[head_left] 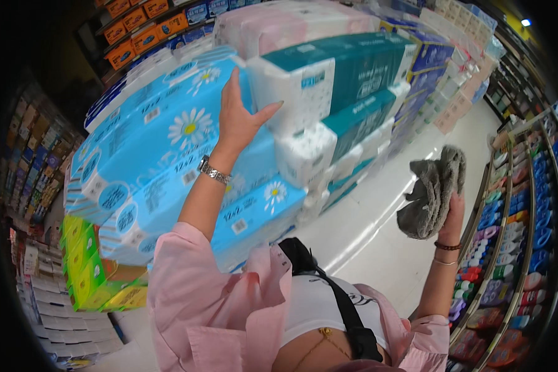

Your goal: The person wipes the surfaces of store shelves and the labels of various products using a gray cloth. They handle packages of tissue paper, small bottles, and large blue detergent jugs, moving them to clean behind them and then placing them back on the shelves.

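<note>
My left hand [239, 121] reaches forward with thumb and fingers spread, holding nothing. It is at the seam between a blue daisy-printed tissue pack [161, 130] and a white and teal tissue pack [338, 77]; whether it touches either, I cannot tell. More blue packs [254, 214] lie stacked beneath, and another white and teal pack [359, 124] sits below the top one. Out to the right, my right hand [454, 217] is closed around a crumpled grey cloth [439, 186], which hides most of the fingers. The cloth hangs over the aisle floor, apart from the stack.
Shelves of colourful bottles [508, 248] line the right side, across a glossy white floor [359, 232]. Pink-tinted packs [285, 31] stand behind the stack, with purple boxes [431, 56] beyond. Yellow-green packs [87, 260] sit low at the left. Orange boxes [146, 37] fill far shelves.
</note>
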### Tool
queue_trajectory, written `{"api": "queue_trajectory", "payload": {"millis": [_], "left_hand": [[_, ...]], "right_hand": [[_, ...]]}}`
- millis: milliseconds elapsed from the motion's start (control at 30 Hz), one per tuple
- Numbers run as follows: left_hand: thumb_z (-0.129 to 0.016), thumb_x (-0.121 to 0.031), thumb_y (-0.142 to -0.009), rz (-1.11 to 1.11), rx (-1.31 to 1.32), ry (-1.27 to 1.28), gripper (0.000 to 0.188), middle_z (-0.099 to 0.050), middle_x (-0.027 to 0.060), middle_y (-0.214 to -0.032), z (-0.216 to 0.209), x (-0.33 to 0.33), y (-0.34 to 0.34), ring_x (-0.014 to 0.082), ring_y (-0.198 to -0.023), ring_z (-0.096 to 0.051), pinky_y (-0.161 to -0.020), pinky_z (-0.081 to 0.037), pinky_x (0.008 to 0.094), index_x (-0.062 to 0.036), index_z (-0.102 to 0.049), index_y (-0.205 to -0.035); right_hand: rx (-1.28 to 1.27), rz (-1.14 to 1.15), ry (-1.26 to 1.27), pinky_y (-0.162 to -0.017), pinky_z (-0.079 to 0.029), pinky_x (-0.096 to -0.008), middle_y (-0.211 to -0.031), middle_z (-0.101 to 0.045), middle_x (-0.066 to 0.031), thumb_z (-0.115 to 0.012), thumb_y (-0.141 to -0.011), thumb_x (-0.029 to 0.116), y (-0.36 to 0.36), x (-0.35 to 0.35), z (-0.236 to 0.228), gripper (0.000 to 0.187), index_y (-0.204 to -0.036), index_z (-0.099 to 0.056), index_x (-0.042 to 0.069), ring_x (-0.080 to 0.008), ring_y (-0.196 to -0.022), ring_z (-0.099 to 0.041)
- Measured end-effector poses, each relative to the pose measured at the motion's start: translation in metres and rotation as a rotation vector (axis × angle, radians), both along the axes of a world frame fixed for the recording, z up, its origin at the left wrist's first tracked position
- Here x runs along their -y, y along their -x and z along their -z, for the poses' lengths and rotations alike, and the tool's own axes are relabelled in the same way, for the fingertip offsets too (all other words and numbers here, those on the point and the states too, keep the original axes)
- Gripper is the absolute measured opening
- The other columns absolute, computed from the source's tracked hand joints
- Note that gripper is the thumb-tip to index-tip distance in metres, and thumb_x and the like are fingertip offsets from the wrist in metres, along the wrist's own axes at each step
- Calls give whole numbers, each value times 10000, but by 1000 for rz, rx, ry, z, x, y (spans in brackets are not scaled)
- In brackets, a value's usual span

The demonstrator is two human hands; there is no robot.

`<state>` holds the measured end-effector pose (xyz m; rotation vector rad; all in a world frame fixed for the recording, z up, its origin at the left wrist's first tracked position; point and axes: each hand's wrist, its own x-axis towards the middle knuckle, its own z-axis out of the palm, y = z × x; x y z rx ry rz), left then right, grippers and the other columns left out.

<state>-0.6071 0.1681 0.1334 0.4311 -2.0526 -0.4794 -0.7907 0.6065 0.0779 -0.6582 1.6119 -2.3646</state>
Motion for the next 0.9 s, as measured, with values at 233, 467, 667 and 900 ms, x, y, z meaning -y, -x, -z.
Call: {"api": "queue_trajectory", "payload": {"millis": [233, 467, 667, 900], "left_hand": [[-805, -427, -617, 74, -8, -115, 1126, -339, 273, -1389, -20, 16, 59, 356, -1251, -398, -1035, -339, 394, -34, -153, -1446], [-870, -292, -546, 18, 0, -218, 1215, -394, 227, -1322, -37, 8, 60, 338, -1213, -422, -1002, -375, 411, 5, -92, -1431], [-858, -177, -557, 124, -17, -320, 1234, -361, 177, -1376, -44, 1, 74, 258, -1230, -431, -1011, -385, 381, -48, -23, -1455], [-762, -490, -646, -139, 320, -179, 986, -356, 213, -1409, -54, -6, 56, 323, -1300, -367, -1058, -315, 418, -63, -311, -1411]], "right_hand": [[-562, -29, -321, -945, -404, -304, -1207, -532, -113, -658, -793, 151, 56, 115, -149, 596, -1305, -399, -11, -187, -1088, -523], [-1316, -520, -294, -947, -425, -358, -1267, -507, -135, -622, -748, 144, 72, 274, -205, 590, -1311, -447, 117, -286, -1135, -522], [-1595, -427, -621, -900, -457, -396, -1213, -540, -156, -575, -761, 310, 46, 384, -156, 483, -1211, -567, 135, -313, -1068, -559], [-1367, -699, -493, -911, -441, -388, -1166, -589, -171, -637, -772, 389, 164, 358, -164, 525, -1175, -583, 57, -321, -1042, -572]]}}
